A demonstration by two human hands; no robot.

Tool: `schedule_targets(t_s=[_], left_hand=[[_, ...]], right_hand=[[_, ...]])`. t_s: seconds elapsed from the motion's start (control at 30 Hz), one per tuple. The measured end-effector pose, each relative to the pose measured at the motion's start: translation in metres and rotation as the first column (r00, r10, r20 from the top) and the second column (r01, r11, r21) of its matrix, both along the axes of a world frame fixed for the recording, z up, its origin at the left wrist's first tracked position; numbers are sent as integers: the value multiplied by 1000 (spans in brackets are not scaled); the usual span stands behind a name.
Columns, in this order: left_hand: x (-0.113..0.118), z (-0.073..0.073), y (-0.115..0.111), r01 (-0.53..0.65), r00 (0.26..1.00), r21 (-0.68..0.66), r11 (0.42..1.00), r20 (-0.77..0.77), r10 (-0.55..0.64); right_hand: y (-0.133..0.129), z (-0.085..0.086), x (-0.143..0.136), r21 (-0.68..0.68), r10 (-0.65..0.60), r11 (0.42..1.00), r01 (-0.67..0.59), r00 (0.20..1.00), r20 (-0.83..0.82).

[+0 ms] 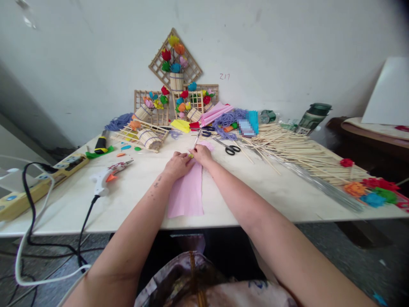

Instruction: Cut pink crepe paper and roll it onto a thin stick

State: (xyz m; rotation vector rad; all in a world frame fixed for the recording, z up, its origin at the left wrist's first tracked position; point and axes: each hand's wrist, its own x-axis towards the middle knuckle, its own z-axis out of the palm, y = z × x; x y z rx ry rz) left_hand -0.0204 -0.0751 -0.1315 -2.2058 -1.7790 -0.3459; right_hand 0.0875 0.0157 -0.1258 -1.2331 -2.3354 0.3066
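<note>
Tabletop (pixel 70 192): pale and wide, its near edge cut across by both forearms; the floor below shows only in part.
Stick heap (pixel 294 149): thin wooden sticks fanned over the right side, overlapping, so single ends are hard to follow.
Diamond lattice panel (pixel 188 51): leaning on the wall, its middle covered by colored flowers and a stick-built pot; smaller panels below partly hide one another.
Power strip (pixel 41 187): yellowish, cut off at the left edge, cables hanging down beside it.
Pink crepe paper (pixel 187 196): lying flat at the table's center, its near end bare, its middle under the hands, a bit of pink showing beyond them.
Glue gun (pixel 102 181): white, on its side to the left, well apart from the paper.
Left hand (pixel 179 165): palm down on the paper, fingers slightly bent; I cannot tell whether they grip anything.
Right hand (pixel 202 154): just beside the left, fingers closed around a slim tool.
Scissors (pixel 227 146): black-handled, near the right hand.
Slim tool (pixel 197 138): upright and tilted, perhaps a pen or craft knife, its lower end hidden by fingers.
Yellowish scrap (pixel 191 156): between the hands, mostly covered.
</note>
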Motion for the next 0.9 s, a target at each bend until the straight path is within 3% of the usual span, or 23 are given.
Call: schedule_targets(t_s=[0.9], left_hand=[[-1,-1,0,-8,1000,7,1000,9,8]], right_hand=[[7,-5,-1,25,-10,1000,11,999,-45]])
